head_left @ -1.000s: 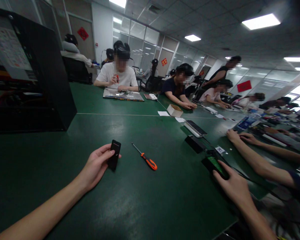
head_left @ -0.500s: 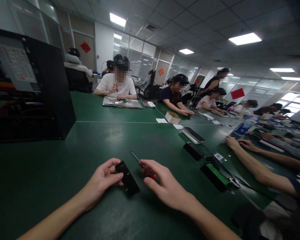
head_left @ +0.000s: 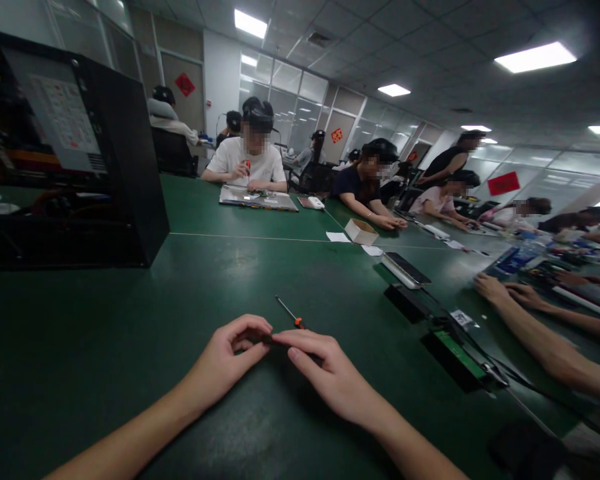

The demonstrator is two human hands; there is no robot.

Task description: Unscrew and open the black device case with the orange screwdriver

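Note:
Between my two hands is a thin black plate (head_left: 275, 341), seen nearly edge-on, with most of it covered by fingers. My left hand (head_left: 233, 353) pinches its left end between thumb and fingers. On the other end, the fingertips and thumb of my right hand (head_left: 325, 370) close on the plate, though part of that grip is hidden. A screwdriver (head_left: 291, 311) with an orange and black handle lies on the green table just beyond my right hand. Its shaft points away to the left, and the handle's near end is hidden behind my fingers.
At left stands a black computer case (head_left: 130, 180) with an open side. To the right lie a power bank (head_left: 405, 269), a black box (head_left: 406, 303), a green circuit board (head_left: 457, 353) and cables. A small cardboard box (head_left: 361, 232) sits farther back. A neighbour's arms (head_left: 535, 333) reach in from the right.
The black plate has turned from showing its broad face to nearly edge-on. My right hand has come left onto it. The screwdriver stays on the table; the whole view shifts slightly.

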